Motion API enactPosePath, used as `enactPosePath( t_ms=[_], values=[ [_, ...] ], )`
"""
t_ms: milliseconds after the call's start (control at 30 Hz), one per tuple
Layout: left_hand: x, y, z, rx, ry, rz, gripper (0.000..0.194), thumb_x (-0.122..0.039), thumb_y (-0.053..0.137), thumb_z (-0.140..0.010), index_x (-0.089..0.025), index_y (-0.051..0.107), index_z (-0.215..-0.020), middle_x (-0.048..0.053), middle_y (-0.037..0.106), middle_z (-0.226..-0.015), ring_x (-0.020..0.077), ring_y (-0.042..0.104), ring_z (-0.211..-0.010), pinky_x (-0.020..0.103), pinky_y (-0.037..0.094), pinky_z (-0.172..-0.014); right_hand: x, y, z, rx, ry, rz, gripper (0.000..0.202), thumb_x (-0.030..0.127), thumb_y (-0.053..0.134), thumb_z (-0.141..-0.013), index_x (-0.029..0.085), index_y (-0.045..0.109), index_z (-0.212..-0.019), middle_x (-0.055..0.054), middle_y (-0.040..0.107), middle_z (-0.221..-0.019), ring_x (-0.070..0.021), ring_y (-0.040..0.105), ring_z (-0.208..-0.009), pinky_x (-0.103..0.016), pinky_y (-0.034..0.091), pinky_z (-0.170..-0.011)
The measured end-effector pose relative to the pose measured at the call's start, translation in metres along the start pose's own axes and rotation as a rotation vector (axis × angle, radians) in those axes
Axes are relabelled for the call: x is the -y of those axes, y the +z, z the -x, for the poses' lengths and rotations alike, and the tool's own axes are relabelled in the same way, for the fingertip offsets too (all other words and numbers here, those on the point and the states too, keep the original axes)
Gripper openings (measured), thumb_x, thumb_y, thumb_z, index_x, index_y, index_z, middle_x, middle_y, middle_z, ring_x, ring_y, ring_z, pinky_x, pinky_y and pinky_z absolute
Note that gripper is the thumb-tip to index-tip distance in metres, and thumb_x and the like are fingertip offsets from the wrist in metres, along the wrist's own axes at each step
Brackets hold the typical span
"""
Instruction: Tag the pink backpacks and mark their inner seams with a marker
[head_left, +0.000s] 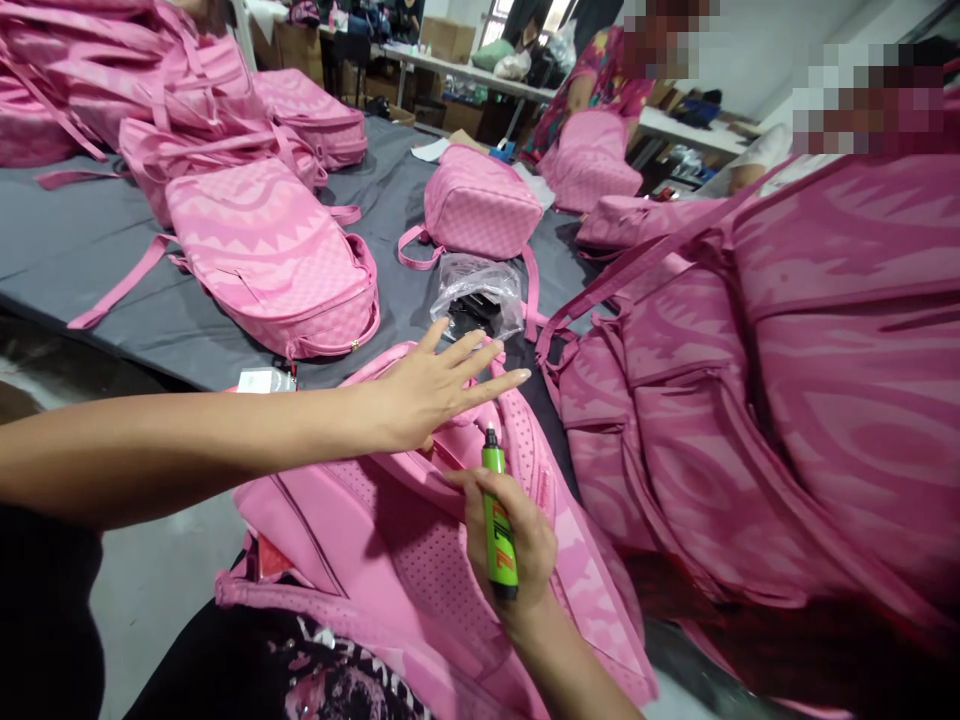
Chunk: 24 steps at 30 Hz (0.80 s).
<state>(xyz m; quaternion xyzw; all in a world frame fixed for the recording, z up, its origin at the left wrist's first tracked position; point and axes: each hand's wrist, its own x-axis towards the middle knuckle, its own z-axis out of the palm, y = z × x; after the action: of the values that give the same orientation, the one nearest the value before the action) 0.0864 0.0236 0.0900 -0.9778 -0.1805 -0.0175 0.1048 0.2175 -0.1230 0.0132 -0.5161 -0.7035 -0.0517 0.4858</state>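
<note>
Single head-worn view, forward and down, close above the pink backpack (427, 545), perhaps slightly tilted.

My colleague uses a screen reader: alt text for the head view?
The right hand holds a green marker over a pink backpack; the left hand is spread open nearby. Other pink backpacks lie on a grey-covered table.

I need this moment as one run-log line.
left hand: spread over nearest backpack | right hand: holds green marker | beyond: clear bag
</note>
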Motion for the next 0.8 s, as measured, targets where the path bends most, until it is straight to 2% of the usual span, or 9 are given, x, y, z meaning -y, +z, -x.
enactPosePath(
  t_ms=[67,133,200,267,367,467,533,600,800],
  values=[
    [-0.004,0.002,0.001,-0.010,-0.029,-0.017,0.112,-0.041,0.077,-0.072,-0.023,0.004,-0.155,0.017,0.017,-0.160,0.0352,0.020,-0.145,0.056,0.020,-0.111,-0.009,-0.005,-0.010,-0.018,-0.019,0.193,0.046,0.005,0.064,-0.084,0.024,0.049,-0.123,-0.004,0.071,-0.093,-0.0176,0.067,-0.084,-0.032,0.054,-0.077],
    [-0.007,0.004,0.001,-0.007,-0.063,-0.026,0.099,-0.037,0.069,-0.080,-0.023,0.006,-0.155,0.017,0.021,-0.159,0.0337,0.031,-0.140,0.051,0.030,-0.105,-0.019,-0.008,-0.024,0.023,0.019,0.394,0.050,0.018,0.072,-0.081,0.023,0.048,-0.125,-0.010,0.069,-0.107,-0.0263,0.064,-0.101,-0.043,0.051,-0.088],
    [-0.009,0.005,0.002,0.010,-0.100,-0.027,0.089,-0.038,0.062,-0.086,-0.023,0.008,-0.155,0.017,0.025,-0.157,0.0321,0.042,-0.129,0.045,0.036,-0.097,-0.024,-0.008,-0.038,0.161,0.131,0.515,0.065,0.033,0.076,-0.077,0.019,0.044,-0.131,-0.017,0.063,-0.121,-0.0340,0.057,-0.114,-0.051,0.046,-0.092],
    [-0.010,0.006,0.002,0.020,-0.109,-0.032,0.086,-0.042,0.059,-0.087,-0.022,0.009,-0.155,0.017,0.030,-0.154,0.0311,0.047,-0.120,0.044,0.038,-0.093,-0.025,-0.006,-0.049,0.327,0.234,0.563,0.078,0.039,0.076,-0.075,0.013,0.038,-0.137,-0.022,0.058,-0.128,-0.0364,0.054,-0.119,-0.052,0.045,-0.094],
    [-0.010,0.013,0.003,0.002,-0.095,-0.044,0.082,-0.039,0.056,-0.089,-0.019,0.011,-0.155,0.017,0.036,-0.150,0.0315,0.046,-0.120,0.045,0.036,-0.094,-0.018,0.004,-0.057,0.521,0.293,0.656,0.088,0.035,0.076,-0.074,0.004,0.031,-0.143,-0.029,0.047,-0.139,-0.0389,0.043,-0.131,-0.056,0.037,-0.103],
    [-0.008,0.024,0.003,-0.013,-0.108,-0.047,0.078,-0.029,0.054,-0.089,-0.015,0.014,-0.154,0.017,0.038,-0.149,0.0318,0.045,-0.120,0.045,0.035,-0.095,-0.014,0.021,-0.059,0.634,0.340,0.740,0.094,0.023,0.076,-0.070,0.002,0.025,-0.147,-0.032,0.031,-0.150,-0.0408,0.030,-0.141,-0.060,0.026,-0.109],
    [-0.005,0.031,0.002,-0.002,-0.117,-0.046,0.078,-0.025,0.053,-0.088,-0.014,0.013,-0.154,0.017,0.038,-0.150,0.0317,0.046,-0.121,0.045,0.035,-0.096,-0.016,0.032,-0.060,0.659,0.362,0.771,0.093,0.016,0.073,-0.070,0.005,0.025,-0.149,-0.029,0.023,-0.155,-0.0411,0.025,-0.143,-0.061,0.023,-0.111],
    [-0.003,0.034,0.001,0.024,-0.115,-0.037,0.082,-0.026,0.056,-0.087,-0.015,0.011,-0.155,0.017,0.035,-0.152,0.0316,0.045,-0.123,0.045,0.035,-0.097,-0.020,0.041,-0.060,0.660,0.376,0.770,0.090,0.012,0.069,-0.070,0.006,0.026,-0.149,-0.027,0.022,-0.156,-0.0406,0.027,-0.142,-0.060,0.026,-0.109],
    [-0.002,0.037,-0.007,0.157,-0.113,-0.013,0.096,-0.031,0.067,-0.080,-0.020,0.009,-0.155,0.019,0.020,-0.159,0.0344,0.037,-0.135,0.048,0.030,-0.106,-0.033,0.043,-0.049,0.578,0.391,0.678,0.082,0.012,0.066,-0.070,0.005,0.033,-0.144,-0.028,0.035,-0.150,-0.0381,0.037,-0.135,-0.050,0.038,-0.099]
  ],
)
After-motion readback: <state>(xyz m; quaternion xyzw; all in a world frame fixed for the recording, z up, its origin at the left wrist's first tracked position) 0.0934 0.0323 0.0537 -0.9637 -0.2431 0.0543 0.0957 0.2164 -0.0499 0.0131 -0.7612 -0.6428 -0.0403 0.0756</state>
